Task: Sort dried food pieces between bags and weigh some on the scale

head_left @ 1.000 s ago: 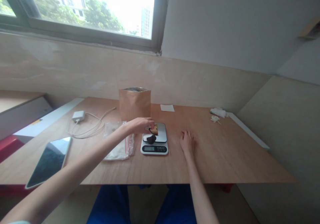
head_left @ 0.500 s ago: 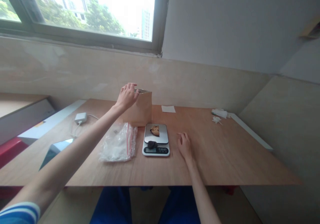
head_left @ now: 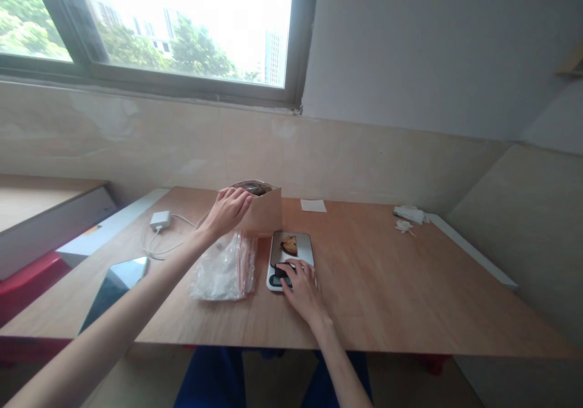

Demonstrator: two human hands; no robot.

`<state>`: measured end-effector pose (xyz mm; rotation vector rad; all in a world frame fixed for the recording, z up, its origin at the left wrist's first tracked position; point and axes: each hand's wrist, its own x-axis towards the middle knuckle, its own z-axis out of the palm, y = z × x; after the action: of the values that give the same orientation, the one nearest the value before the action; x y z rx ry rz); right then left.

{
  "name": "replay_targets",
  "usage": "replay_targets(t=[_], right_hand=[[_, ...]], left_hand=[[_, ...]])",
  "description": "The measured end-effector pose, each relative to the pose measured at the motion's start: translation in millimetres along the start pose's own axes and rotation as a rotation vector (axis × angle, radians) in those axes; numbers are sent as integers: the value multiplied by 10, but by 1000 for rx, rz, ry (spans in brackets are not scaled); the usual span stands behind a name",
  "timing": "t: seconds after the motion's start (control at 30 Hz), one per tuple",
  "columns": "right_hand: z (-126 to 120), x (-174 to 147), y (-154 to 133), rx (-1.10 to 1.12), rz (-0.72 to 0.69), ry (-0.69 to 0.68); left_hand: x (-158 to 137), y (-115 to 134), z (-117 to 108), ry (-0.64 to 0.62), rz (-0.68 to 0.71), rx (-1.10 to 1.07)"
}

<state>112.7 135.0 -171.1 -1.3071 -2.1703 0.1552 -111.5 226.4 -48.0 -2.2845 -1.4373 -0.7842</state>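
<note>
My left hand [head_left: 231, 209] is closed on the near left rim of a brown paper bag [head_left: 266, 215], which stands with its mouth open and dark contents showing inside. On a white kitchen scale [head_left: 306, 243] in front of the bag lies a brown dried slice [head_left: 288, 245] with dark edges. My right hand [head_left: 300, 282] reaches over the front of the scale, its thumb and fingers around a small black lump [head_left: 283, 269]. Part of the lump and much of the display are hidden by that hand. Left of the scale lie clear zip bags [head_left: 223, 269] with a red seal line.
A white power adapter [head_left: 160, 220] with its cable and a tablet [head_left: 113, 289] lie on the left of the wooden table [head_left: 401, 292]. A white paper [head_left: 313, 206] is near the wall. Crumpled white tissues [head_left: 410, 215] sit at the far right.
My right hand has moved left from the bare table onto the black lump at the scale. My left hand has lowered at the bag, whose mouth now shows wider with contents visible.
</note>
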Motion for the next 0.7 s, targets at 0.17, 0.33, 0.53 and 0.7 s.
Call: replay_targets(t=[0.17, 0.33, 0.53, 0.7], right_hand=[[24, -20, -11, 132, -27, 143], [-104, -11, 198, 231, 36, 326], [-213, -59, 1084, 121, 301, 506], [-180, -198, 1482, 60, 385, 527]], left_hand=[[-267, 97, -54, 102, -81, -186], [-360, 173, -148, 88, -165, -236], [-434, 191, -277, -42, -208, -248], [-330, 263, -335, -203, -292, -236]])
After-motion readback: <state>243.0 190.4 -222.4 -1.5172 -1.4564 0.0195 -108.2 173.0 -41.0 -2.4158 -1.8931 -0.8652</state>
